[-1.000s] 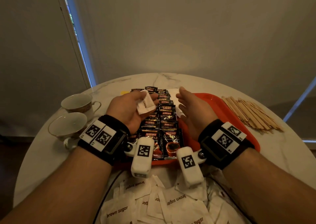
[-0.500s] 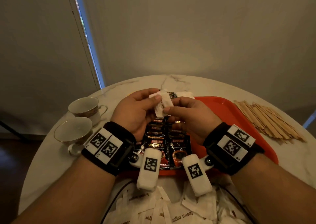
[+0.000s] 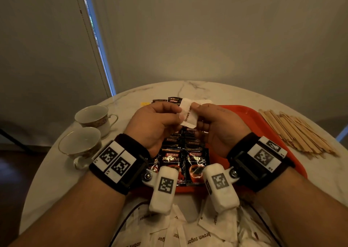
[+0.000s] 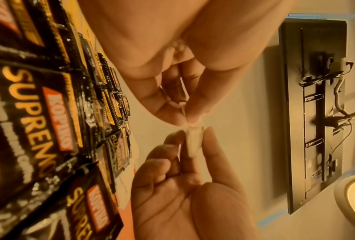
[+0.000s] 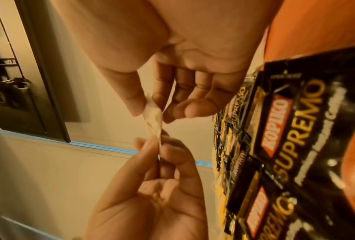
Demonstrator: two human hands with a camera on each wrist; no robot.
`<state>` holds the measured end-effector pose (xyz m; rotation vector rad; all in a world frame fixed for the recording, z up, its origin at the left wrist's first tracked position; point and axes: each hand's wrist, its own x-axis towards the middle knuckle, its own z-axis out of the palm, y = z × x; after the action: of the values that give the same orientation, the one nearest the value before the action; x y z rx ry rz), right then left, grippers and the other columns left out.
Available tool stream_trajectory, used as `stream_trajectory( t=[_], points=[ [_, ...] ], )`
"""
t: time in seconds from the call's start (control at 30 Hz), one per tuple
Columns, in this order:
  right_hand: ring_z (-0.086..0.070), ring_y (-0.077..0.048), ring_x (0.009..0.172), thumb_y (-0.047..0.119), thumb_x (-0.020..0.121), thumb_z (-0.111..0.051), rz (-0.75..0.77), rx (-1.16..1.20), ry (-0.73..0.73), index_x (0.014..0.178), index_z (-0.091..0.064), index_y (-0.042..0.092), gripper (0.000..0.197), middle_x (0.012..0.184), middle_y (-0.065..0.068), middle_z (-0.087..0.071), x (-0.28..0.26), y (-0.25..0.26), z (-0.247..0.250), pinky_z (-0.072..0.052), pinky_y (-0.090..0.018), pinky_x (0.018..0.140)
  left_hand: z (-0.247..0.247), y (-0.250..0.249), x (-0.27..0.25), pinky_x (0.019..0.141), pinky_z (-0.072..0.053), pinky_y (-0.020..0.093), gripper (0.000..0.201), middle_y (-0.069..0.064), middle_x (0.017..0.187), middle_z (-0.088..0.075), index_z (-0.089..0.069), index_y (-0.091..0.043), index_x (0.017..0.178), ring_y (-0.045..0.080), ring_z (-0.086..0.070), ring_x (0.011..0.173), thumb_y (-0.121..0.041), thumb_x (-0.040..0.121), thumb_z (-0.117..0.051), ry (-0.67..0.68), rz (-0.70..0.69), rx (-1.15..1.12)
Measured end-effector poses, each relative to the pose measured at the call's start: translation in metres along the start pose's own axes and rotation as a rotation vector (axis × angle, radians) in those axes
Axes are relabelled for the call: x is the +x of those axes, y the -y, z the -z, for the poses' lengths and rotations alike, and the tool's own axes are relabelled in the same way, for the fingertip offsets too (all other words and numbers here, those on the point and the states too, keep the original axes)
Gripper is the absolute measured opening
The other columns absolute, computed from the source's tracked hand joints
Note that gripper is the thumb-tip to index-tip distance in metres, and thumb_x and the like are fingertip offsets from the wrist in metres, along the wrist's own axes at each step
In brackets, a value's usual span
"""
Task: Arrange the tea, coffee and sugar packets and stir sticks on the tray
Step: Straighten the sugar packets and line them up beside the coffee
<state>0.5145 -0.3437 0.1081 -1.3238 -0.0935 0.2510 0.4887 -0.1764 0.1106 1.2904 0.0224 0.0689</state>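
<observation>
While both thumbs and forefingers were closed tight, my left hand (image 3: 158, 122) and right hand (image 3: 216, 126) pinched one brown sugar packet (image 3: 189, 114) at frame centre. Below lay the orange tray (image 3: 243, 112) on a marble table (image 3: 188, 88), with coffee packets (image 3: 182, 160) directly under the packet.

Right hand (image 3: 216, 122) joined left hand (image 3: 156, 122) pinching sugar packet (image 3: 189, 114).
</observation>
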Motion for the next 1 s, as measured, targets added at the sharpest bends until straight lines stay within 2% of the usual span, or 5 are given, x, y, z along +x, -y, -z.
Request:
stream_trajectory(
  t=[0.2, 0.37, 0.6, 0.83, 1.0],
  points=[
    [-0.06, -0.012, 0.065, 0.016, 0.097, -0.066, 0.017, 0.035, -0.057, 0.101, -0.074, 0.002, 0.017, 0.09, -0.009, -0.074, -0.001, 0.0, 0.004, -0.051, -0.023, 0.057, 0.0, -0.003, 0.002, 0.063, -0.06, 0.024, 0.019, 0.012, 0.093, -0.078, -0.068, -0.005, 0.084, 0.024, -0.078, 0.084, 0.013, 0.09, -0.064, -0.075, -0.033, -0.164],
    [-0.067, -0.014, 0.07, 0.009, 0.098, -0.062, 0.044, 0.156, -0.052, 0.108, -0.07, 0.0, 0.016, 0.09, -0.011, -0.075, -0.002, -0.001, 0.001, -0.059, -0.022, 0.064, -0.006, -0.001, -0.004, 0.072, -0.064, 0.029, 0.021, 0.013, 0.096, -0.079, -0.076, -0.005, 0.095, 0.023, -0.076, 0.084, 0.012, 0.086, -0.068, -0.006, -0.001, -0.069],
    [-0.057, -0.01, 0.062, 0.006, 0.087, -0.073, 0.054, -0.268, -0.057, 0.092, -0.073, 0.01, 0.007, 0.084, -0.007, -0.072, 0.001, 0.015, 0.007, -0.048, -0.026, 0.056, -0.001, 0.0, 0.0, 0.069, -0.059, 0.028, 0.036, 0.004, 0.1, -0.079, -0.082, -0.019, 0.094, 0.024, -0.074, 0.087, 0.012, 0.079, -0.075, -0.024, 0.0, 0.154],
    [-0.052, -0.01, 0.046, -0.006, 0.086, -0.072, -0.085, -0.305, -0.241, 0.085, -0.066, 0.007, 0.014, 0.072, -0.009, -0.063, 0.013, 0.02, 0.036, -0.045, -0.025, 0.046, 0.004, -0.002, 0.002, 0.057, -0.055, 0.023, 0.034, 0.0, 0.09, -0.076, -0.072, -0.013, 0.098, 0.011, -0.072, 0.072, 0.017, 0.083, -0.068, -0.092, -0.002, 0.018],
    [-0.058, -0.021, 0.069, 0.001, 0.09, -0.068, -0.285, -0.429, -0.393, 0.094, -0.067, 0.002, 0.004, 0.086, -0.013, -0.065, 0.028, 0.01, 0.068, -0.049, -0.031, 0.069, 0.01, -0.004, 0.008, 0.054, -0.055, 0.023, 0.032, 0.0, 0.086, -0.075, -0.071, -0.012, 0.099, 0.011, -0.072, 0.067, 0.016, 0.086, -0.065, -0.146, 0.042, -0.072]
  ],
)
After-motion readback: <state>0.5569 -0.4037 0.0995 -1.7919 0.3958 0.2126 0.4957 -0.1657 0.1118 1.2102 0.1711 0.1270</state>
